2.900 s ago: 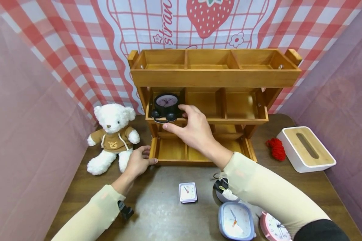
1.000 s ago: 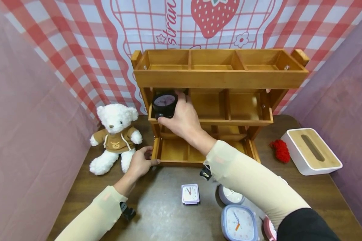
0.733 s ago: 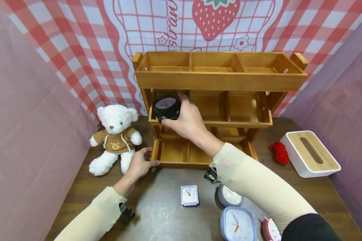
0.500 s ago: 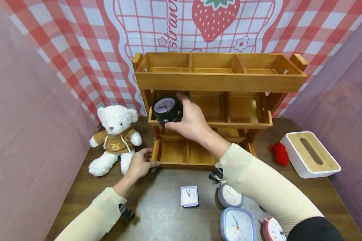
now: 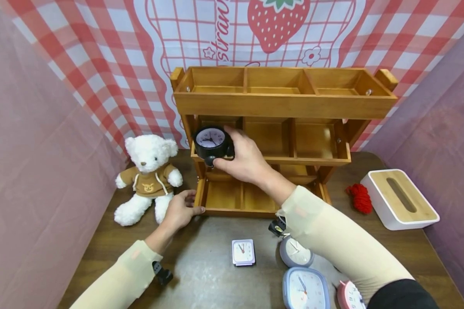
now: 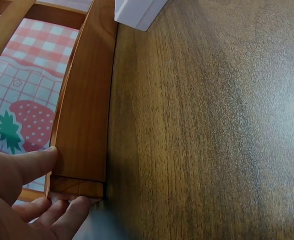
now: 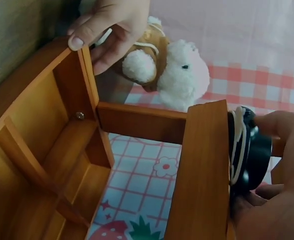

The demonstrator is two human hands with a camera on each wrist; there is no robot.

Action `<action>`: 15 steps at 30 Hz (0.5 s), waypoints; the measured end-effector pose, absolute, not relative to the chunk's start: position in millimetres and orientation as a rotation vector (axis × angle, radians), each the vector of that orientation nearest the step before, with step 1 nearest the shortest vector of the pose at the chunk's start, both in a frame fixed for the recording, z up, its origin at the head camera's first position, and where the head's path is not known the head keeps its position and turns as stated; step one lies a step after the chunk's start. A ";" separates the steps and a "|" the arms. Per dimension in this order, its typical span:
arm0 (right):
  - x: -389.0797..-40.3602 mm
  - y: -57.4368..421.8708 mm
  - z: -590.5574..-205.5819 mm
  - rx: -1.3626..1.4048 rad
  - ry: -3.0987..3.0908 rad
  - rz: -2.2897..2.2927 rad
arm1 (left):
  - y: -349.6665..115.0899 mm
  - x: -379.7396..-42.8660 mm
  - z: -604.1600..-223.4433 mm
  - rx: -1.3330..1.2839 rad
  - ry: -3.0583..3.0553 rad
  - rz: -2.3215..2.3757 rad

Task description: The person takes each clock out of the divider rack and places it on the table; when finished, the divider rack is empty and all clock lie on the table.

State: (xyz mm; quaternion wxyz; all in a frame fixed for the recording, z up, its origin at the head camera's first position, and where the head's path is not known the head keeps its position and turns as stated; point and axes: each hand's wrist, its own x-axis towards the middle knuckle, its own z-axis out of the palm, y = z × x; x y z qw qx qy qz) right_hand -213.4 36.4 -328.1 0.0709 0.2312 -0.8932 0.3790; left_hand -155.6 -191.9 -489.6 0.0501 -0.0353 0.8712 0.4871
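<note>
My right hand (image 5: pixel 244 155) holds a black twin-bell alarm clock (image 5: pixel 210 139), thumb near one bell and fingers round its far side. The clock is at the left compartment of the rack's middle tier, face tilted up, bells towards me. In the right wrist view the black clock (image 7: pixel 257 155) sits right at the tier's front board (image 7: pixel 199 175), with a pale cord beside it. My left hand (image 5: pixel 179 210) grips the lower left corner of the wooden three-tier rack (image 5: pixel 284 105); in the left wrist view the thumb lies on the front board (image 6: pixel 81 110), fingers round the end.
A small lilac square clock (image 5: pixel 243 252), a grey round clock (image 5: pixel 297 252), a blue clock (image 5: pixel 305 288) and a pink clock (image 5: pixel 349 295) lie in front. A white teddy bear (image 5: pixel 148 176) sits left; red yarn (image 5: pixel 360 198) and a tissue box (image 5: pixel 400 199) stand right.
My right hand has gone from loosely beside the clock to gripping it. The clock has been tilted about and brought slightly forward and down. My left hand stays on the rack's corner.
</note>
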 end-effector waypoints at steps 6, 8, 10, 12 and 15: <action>-210.6 24.6 -329.2 0.605 -2.639 1.181 | -191.8 -155.2 -488.8 -0.115 2.655 1.482; -209.4 19.5 -329.4 0.541 -2.639 1.160 | -191.4 -155.1 -488.9 -0.112 2.658 1.481; -208.4 15.0 -329.4 0.482 -2.641 1.136 | -191.0 -155.5 -489.7 -0.115 2.659 1.481; -207.9 12.0 -328.9 0.439 -2.641 1.120 | -191.0 -155.9 -490.6 -0.117 2.664 1.474; -207.8 11.2 -329.1 0.404 -2.627 1.139 | -191.2 -156.4 -491.5 -0.122 2.668 1.463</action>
